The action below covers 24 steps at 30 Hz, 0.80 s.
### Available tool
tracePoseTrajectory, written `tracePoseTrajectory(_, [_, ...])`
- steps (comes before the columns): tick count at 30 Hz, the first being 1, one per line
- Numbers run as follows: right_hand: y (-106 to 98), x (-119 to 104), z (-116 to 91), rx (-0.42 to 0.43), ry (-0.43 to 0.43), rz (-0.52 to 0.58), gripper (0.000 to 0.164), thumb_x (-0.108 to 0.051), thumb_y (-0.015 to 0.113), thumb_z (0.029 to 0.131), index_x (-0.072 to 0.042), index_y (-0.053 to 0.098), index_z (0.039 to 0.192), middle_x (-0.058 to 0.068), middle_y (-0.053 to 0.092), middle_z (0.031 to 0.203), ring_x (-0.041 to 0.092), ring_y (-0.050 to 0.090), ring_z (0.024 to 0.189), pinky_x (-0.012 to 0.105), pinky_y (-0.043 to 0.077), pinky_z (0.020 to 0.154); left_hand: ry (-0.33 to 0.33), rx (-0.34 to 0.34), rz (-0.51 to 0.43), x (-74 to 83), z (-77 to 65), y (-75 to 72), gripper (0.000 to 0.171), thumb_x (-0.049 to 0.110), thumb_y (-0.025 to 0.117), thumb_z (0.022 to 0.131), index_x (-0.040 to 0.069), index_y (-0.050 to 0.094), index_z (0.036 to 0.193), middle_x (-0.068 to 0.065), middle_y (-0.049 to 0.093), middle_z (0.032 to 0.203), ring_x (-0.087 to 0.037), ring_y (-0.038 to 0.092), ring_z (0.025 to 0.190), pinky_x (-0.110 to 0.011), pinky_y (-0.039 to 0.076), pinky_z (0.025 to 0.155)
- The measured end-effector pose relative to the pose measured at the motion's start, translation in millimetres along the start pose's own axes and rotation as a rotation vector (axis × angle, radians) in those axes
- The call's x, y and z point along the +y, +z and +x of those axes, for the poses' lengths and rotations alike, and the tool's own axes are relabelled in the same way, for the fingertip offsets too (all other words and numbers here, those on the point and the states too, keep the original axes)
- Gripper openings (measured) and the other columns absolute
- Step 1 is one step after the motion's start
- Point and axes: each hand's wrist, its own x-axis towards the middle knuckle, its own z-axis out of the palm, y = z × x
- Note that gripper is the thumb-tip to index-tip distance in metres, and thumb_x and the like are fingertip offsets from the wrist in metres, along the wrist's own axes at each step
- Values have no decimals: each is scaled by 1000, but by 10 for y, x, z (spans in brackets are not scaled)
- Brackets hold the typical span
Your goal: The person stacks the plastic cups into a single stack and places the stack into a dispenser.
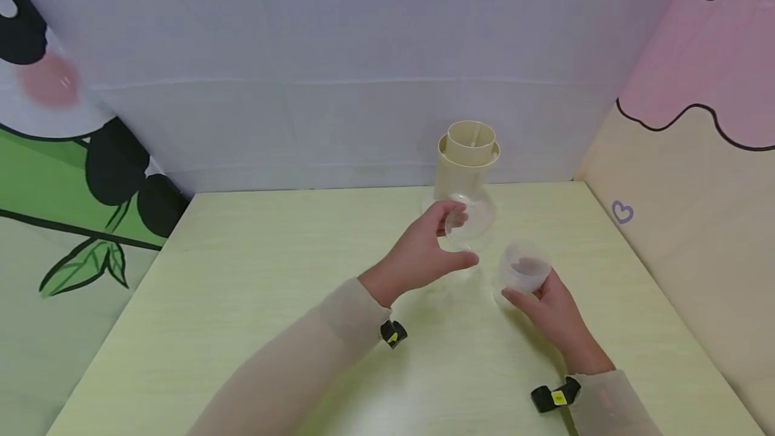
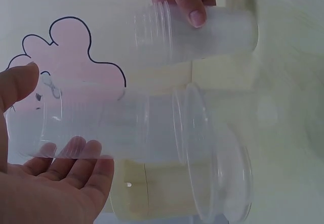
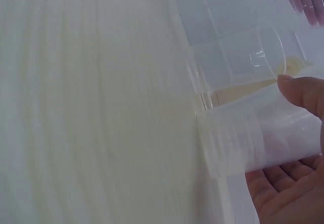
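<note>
I see the left hand's (image 1: 424,251) fingers spread along one smooth, clear plastic cylinder (image 2: 126,123) with a broad round flange, thumb apart. To its right, the right hand (image 1: 557,318) pinches one cloudy, ribbed cup (image 1: 513,280) over the pale wood-grain table (image 1: 272,261). Beyond, two cream tubes (image 1: 460,177) nest.

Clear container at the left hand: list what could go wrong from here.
The clear container could tip or slip, as the left hand seems only loosely around it. It could also bump the beige container standing close behind. The frosted cup might dent if the right hand squeezes too hard, since its walls look thin.
</note>
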Motion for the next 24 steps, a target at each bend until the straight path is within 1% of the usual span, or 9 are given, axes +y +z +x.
tracePoseTrajectory(2, [-5, 3, -3, 2, -6, 2, 76, -28, 80, 94, -2, 35, 150, 21, 47, 147, 39, 47, 134, 58, 39, 112, -3, -18, -4, 22, 5, 50, 74, 24, 85, 87, 21, 45, 149, 6, 57, 143, -19, 52, 128, -36, 47, 106])
tracePoseTrajectory(4, [-7, 2, -5, 3, -20, -6, 75, -27, 79, 94, -2, 36, 149, 20, 49, 146, 37, 49, 133, 54, 42, 110, 1, -34, -19, 38, 15, 95, 73, 23, 85, 87, 22, 46, 148, 6, 58, 143, -19, 52, 128, -34, 46, 106])
tracePoseTrajectory(7, [-7, -4, -10, 3, -39, -23, 73, -27, 79, 94, -1, 38, 148, 20, 51, 144, 34, 51, 130, 39, 46, 104, 4, -53, -51, 54, 31, 161, 71, 22, 85, 87, 23, 47, 147, 6, 58, 143, -16, 52, 128, -33, 45, 107])
tracePoseTrajectory(9, [-9, -10, -14, 4, -41, -29, 72, -29, 79, 94, -1, 39, 148, 20, 52, 143, 34, 52, 128, 27, 47, 99, 12, -68, -77, 56, 50, 208, 71, 23, 85, 87, 21, 47, 147, 4, 58, 144, -16, 52, 129, -34, 45, 109])
tracePoseTrajectory(12, [-10, -9, -15, 0, -37, -34, 72, -30, 78, 95, -1, 39, 147, 19, 52, 143, 34, 52, 128, 16, 44, 93, 18, -82, -115, 43, 80, 278, 71, 21, 85, 88, 19, 47, 148, 2, 59, 142, -13, 53, 128, -36, 43, 111])
tracePoseTrajectory(14, [-12, -1, -13, 0, -36, -38, 72, -31, 78, 95, -2, 38, 147, 19, 51, 143, 33, 52, 129, 13, 43, 92, 23, -85, -133, 37, 100, 321, 72, 21, 86, 87, 18, 47, 148, 2, 60, 141, -11, 54, 127, -36, 42, 112])
tracePoseTrajectory(18, [-12, 30, -7, -1, -41, -32, 70, -31, 77, 96, -2, 39, 147, 18, 52, 142, 32, 51, 129, 10, 41, 91, 28, -81, -144, 62, 131, 379, 72, 20, 86, 87, 18, 47, 148, 6, 60, 140, -7, 54, 126, -29, 43, 110])
tracePoseTrajectory(24, [-9, 47, -10, 0, -58, -28, 68, -30, 76, 96, -1, 39, 146, 17, 55, 138, 30, 53, 125, 12, 44, 90, 32, -80, -129, 135, 157, 392, 72, 21, 85, 88, 18, 48, 149, 11, 61, 137, -9, 53, 127, -28, 43, 109])
